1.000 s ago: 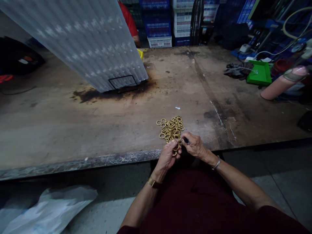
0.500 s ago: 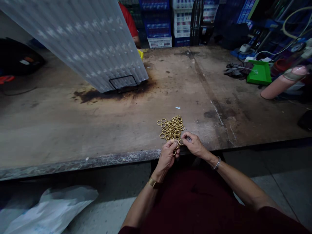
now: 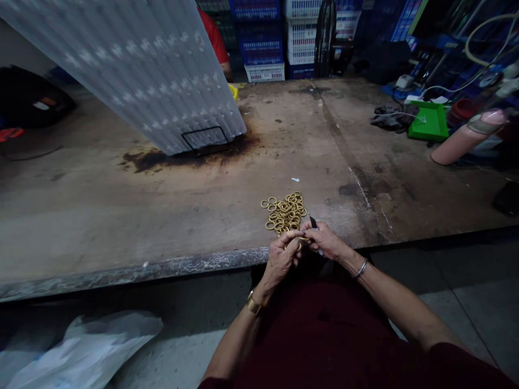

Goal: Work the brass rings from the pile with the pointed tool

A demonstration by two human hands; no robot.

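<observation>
A pile of brass-coloured rings (image 3: 285,210) lies near the front edge of the wooden table. Just in front of it, my left hand (image 3: 284,251) is closed on one or more rings, with a ring showing between its fingers. My right hand (image 3: 322,239) meets it from the right, its fingers closed round a small tool with a dark tip (image 3: 313,222). A ring (image 3: 302,238) shows between the fingertips of both hands. Which hand grips that ring cannot be made out.
A tall ribbed translucent panel stack (image 3: 170,81) stands on a black wire stand (image 3: 205,139) at the back left. To the right are a green tray (image 3: 430,121) and a pink cylinder (image 3: 466,138). A person's red sleeve (image 3: 214,38) shows behind the panels.
My hands have come together at the ring. The dark-tipped tool now shows above my right hand, which has turned slightly. The pile looks the same.
</observation>
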